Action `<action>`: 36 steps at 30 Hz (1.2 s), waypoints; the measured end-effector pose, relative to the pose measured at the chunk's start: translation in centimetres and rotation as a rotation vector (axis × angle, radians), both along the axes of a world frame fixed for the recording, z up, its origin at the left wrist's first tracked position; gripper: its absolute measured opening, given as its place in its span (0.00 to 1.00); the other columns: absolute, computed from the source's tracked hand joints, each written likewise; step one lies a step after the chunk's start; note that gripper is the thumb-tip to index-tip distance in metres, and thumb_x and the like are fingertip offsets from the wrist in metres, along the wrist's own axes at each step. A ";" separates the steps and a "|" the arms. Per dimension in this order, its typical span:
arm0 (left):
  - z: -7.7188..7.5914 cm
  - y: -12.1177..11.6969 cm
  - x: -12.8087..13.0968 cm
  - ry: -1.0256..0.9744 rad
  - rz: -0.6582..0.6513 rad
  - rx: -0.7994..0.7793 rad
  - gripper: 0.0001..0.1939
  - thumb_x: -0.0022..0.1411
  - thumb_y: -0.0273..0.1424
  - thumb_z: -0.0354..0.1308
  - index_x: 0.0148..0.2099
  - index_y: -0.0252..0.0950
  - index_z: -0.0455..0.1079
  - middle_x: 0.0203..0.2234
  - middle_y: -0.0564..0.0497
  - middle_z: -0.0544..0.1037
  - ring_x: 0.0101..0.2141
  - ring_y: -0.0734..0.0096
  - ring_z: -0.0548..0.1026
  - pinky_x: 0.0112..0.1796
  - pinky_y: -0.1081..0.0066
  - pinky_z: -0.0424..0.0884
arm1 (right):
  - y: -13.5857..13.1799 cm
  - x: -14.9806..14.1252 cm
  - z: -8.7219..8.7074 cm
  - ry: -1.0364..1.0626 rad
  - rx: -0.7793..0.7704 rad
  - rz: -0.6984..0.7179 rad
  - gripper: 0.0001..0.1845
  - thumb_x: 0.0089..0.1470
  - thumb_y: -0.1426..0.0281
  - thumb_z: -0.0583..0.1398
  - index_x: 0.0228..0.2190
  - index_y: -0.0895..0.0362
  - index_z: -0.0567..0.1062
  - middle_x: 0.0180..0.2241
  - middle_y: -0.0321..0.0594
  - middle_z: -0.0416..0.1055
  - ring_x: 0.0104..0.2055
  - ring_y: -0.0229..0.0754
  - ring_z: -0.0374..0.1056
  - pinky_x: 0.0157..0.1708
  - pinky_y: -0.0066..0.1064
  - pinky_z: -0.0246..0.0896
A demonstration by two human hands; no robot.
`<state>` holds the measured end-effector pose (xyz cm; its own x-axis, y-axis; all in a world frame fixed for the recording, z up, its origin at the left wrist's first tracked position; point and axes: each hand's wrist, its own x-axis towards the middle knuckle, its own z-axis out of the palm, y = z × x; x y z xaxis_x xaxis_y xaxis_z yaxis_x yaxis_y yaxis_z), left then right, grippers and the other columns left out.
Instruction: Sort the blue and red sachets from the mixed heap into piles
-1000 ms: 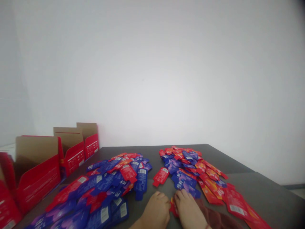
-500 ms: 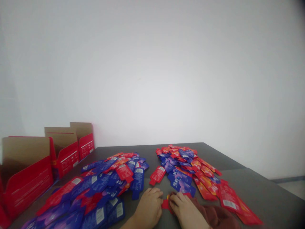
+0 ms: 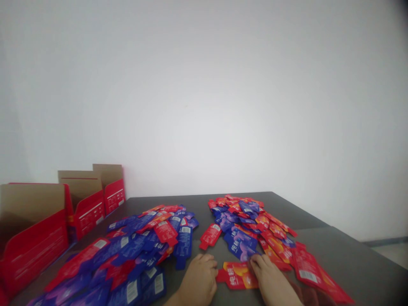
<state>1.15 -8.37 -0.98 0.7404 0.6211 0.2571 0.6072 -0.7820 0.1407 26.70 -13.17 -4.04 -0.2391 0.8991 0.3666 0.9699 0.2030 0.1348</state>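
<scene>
Low in the head view, my left hand [image 3: 198,281] rests on the dark table [image 3: 350,259] with its fingers curled loosely, touching the left end of a red and orange sachet [image 3: 237,275]. My right hand [image 3: 273,284] lies flat, fingers stretched over the sachet's right end and reaching the edge of a blue sachet [image 3: 239,247]. A lone red sachet [image 3: 209,236] lies just beyond my hands. To the left spreads a large heap of blue and red sachets [image 3: 134,250]; to the right runs a second heap of red, orange and blue sachets [image 3: 264,231].
Three open red cardboard display boxes [image 3: 86,204] with brown insides stand in a row along the table's left edge. A plain white wall fills the background. A brown cloth or sleeve [image 3: 318,297] shows at the bottom right. The table's right side is bare grey surface.
The red and orange sachet now lies flat and fully visible between my hands. My right hand has moved right and flattened onto it; the view shifted slightly.
</scene>
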 end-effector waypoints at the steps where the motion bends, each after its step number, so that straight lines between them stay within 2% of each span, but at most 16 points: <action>1: 0.0 0.0 0.1 0.007 -0.004 -0.001 0.09 0.59 0.25 0.53 0.39 0.37 0.74 0.41 0.49 0.77 0.48 0.61 0.69 0.50 0.62 0.61 | 0.1 -0.4 0.2 -0.020 -0.005 -0.012 0.26 0.49 0.86 0.50 0.48 0.64 0.74 0.45 0.51 0.73 0.44 0.51 0.66 0.43 0.41 0.61; 5: 0.0 -0.1 0.4 0.034 -0.004 0.014 0.11 0.59 0.25 0.53 0.42 0.35 0.73 0.41 0.48 0.77 0.48 0.60 0.69 0.51 0.61 0.61 | 1.5 -4.5 0.7 -0.087 0.020 0.022 0.21 0.52 0.85 0.51 0.43 0.62 0.76 0.42 0.49 0.74 0.45 0.52 0.66 0.42 0.40 0.61; 9: 0.0 -0.1 0.1 0.080 -0.001 0.028 0.10 0.60 0.26 0.52 0.43 0.35 0.73 0.41 0.48 0.76 0.45 0.61 0.70 0.48 0.62 0.63 | 3.0 -7.9 -0.3 -0.022 0.029 0.210 0.14 0.52 0.81 0.55 0.38 0.59 0.76 0.39 0.44 0.74 0.41 0.48 0.66 0.41 0.37 0.60; 11: -0.1 0.0 -0.1 0.074 -0.006 0.030 0.11 0.61 0.26 0.52 0.44 0.36 0.72 0.42 0.48 0.76 0.45 0.61 0.70 0.47 0.63 0.63 | 3.2 -7.6 -1.1 0.036 -0.002 0.347 0.14 0.53 0.78 0.56 0.41 0.56 0.75 0.42 0.41 0.73 0.42 0.46 0.65 0.41 0.35 0.60; 14: -0.2 0.1 -0.2 0.068 -0.022 0.021 0.10 0.61 0.26 0.53 0.44 0.37 0.72 0.42 0.48 0.76 0.46 0.61 0.69 0.47 0.63 0.62 | 2.3 -4.8 -2.1 0.084 -0.064 0.463 0.18 0.55 0.77 0.55 0.43 0.47 0.75 0.43 0.34 0.74 0.43 0.42 0.66 0.42 0.31 0.60; 17: -0.3 0.3 0.0 0.079 -0.027 0.010 0.09 0.61 0.27 0.54 0.43 0.36 0.72 0.42 0.48 0.76 0.46 0.60 0.69 0.49 0.62 0.61 | 1.0 -0.5 -2.5 0.090 -0.058 0.401 0.24 0.53 0.79 0.52 0.46 0.47 0.75 0.45 0.36 0.74 0.44 0.43 0.67 0.44 0.33 0.60; 19: -0.4 0.4 0.2 0.091 -0.020 0.002 0.09 0.60 0.28 0.54 0.42 0.36 0.72 0.41 0.48 0.76 0.46 0.60 0.70 0.49 0.62 0.61 | 0.6 2.1 -2.6 0.109 -0.025 0.288 0.29 0.50 0.81 0.50 0.50 0.51 0.73 0.49 0.41 0.72 0.46 0.46 0.67 0.46 0.36 0.61; 21: -0.3 0.4 0.3 0.091 -0.010 0.000 0.08 0.59 0.28 0.55 0.41 0.35 0.72 0.40 0.48 0.76 0.45 0.60 0.70 0.49 0.62 0.61 | 0.7 3.4 -2.5 0.118 0.009 0.187 0.31 0.48 0.82 0.49 0.52 0.56 0.72 0.50 0.47 0.71 0.49 0.49 0.66 0.48 0.40 0.61; 24: -0.1 0.2 0.5 0.083 0.010 0.015 0.07 0.58 0.27 0.54 0.39 0.35 0.73 0.39 0.47 0.76 0.43 0.61 0.70 0.47 0.62 0.62 | 1.7 1.8 -2.4 0.113 0.060 0.124 0.30 0.48 0.84 0.49 0.52 0.60 0.72 0.50 0.49 0.71 0.50 0.50 0.65 0.51 0.41 0.59; 26: 0.0 0.1 0.5 0.085 0.013 0.029 0.08 0.59 0.27 0.54 0.39 0.35 0.73 0.38 0.47 0.76 0.42 0.61 0.70 0.46 0.63 0.63 | 2.4 -1.2 -2.4 0.114 0.058 0.194 0.27 0.50 0.83 0.50 0.50 0.60 0.73 0.49 0.49 0.71 0.50 0.51 0.64 0.50 0.42 0.60; 28: 0.0 0.0 0.4 0.093 0.009 0.044 0.09 0.59 0.26 0.53 0.40 0.35 0.73 0.38 0.47 0.76 0.42 0.61 0.70 0.45 0.63 0.63 | 2.8 -4.5 -2.3 0.170 -0.007 0.306 0.23 0.52 0.82 0.51 0.46 0.56 0.75 0.46 0.45 0.73 0.47 0.49 0.65 0.47 0.39 0.61; 30: -0.1 0.0 0.2 0.095 0.002 0.056 0.09 0.60 0.25 0.51 0.40 0.35 0.72 0.38 0.47 0.76 0.41 0.62 0.70 0.44 0.64 0.63 | 2.8 -6.6 -2.3 0.185 -0.043 0.358 0.19 0.54 0.80 0.53 0.42 0.51 0.76 0.41 0.40 0.74 0.44 0.47 0.66 0.44 0.36 0.62; 32: -0.1 0.0 0.0 0.095 -0.006 0.060 0.09 0.61 0.26 0.51 0.41 0.36 0.72 0.38 0.48 0.76 0.41 0.62 0.70 0.44 0.64 0.63 | 2.5 -6.6 -2.1 0.197 -0.063 0.372 0.17 0.55 0.79 0.54 0.39 0.49 0.76 0.40 0.36 0.74 0.41 0.45 0.66 0.43 0.34 0.62; 36: 0.0 0.1 0.1 0.106 -0.010 0.062 0.08 0.60 0.27 0.53 0.41 0.36 0.72 0.38 0.48 0.76 0.42 0.62 0.70 0.44 0.64 0.63 | 1.8 -2.5 -1.3 0.244 -0.057 0.298 0.21 0.55 0.79 0.52 0.45 0.51 0.75 0.46 0.40 0.72 0.45 0.46 0.65 0.47 0.36 0.58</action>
